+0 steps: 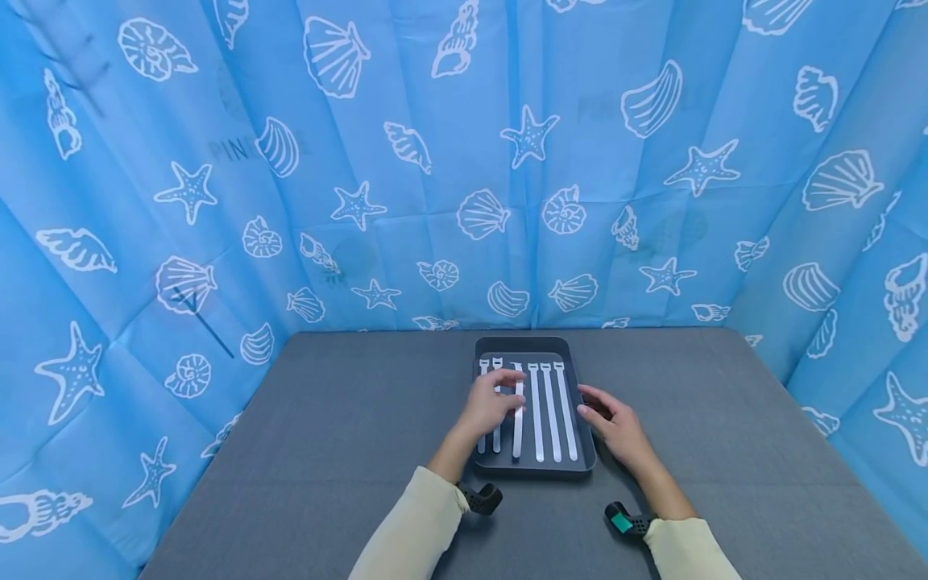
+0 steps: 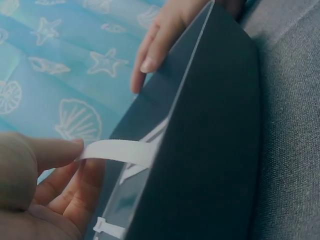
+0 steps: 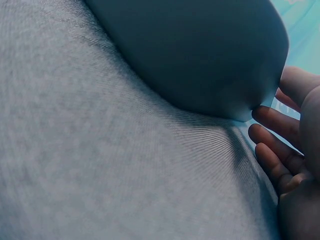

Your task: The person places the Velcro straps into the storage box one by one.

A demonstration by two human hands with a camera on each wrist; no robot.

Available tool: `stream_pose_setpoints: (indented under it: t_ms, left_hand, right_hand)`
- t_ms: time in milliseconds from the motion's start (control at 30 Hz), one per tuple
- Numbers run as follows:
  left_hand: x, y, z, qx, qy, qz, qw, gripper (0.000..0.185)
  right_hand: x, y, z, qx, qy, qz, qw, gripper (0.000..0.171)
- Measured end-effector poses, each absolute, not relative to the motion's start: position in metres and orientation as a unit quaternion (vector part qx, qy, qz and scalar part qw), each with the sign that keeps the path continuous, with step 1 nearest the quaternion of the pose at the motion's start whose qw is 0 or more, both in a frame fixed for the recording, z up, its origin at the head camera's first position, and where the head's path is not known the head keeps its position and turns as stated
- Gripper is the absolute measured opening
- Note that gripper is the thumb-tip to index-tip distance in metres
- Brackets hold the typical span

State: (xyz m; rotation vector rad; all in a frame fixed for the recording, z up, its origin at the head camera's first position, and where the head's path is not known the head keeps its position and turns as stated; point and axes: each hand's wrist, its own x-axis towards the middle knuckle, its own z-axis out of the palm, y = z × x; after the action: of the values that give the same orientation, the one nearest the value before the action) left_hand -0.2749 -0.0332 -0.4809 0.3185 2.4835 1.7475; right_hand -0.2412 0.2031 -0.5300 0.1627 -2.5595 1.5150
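A dark grey tray lies on the table with several white cable ties in a row, each with a slotted head at the far end. My left hand is over the tray, pinching one white cable tie between thumb and fingers; the strap bows up in the left wrist view. Two ties lie to its left, partly hidden by this hand, and three more ties lie to its right. My right hand is at the tray's right side, fingers loosely bent, with fingertips right at the tray wall.
Grey cloth covers the table. Behind and on both sides hangs a blue curtain with white shells and starfish. Each wrist wears a black band with a camera.
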Motion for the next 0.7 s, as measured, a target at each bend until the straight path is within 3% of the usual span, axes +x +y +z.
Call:
stream_pose_setpoints:
  t_ms: [700]
  left_hand:
    - [-0.283, -0.020, -0.489, 0.084, 0.863, 0.497, 0.040, 0.038]
  right_hand:
    - [-0.242, 0.204, -0.530, 0.057, -0.852, 0.513, 0.081, 0.043]
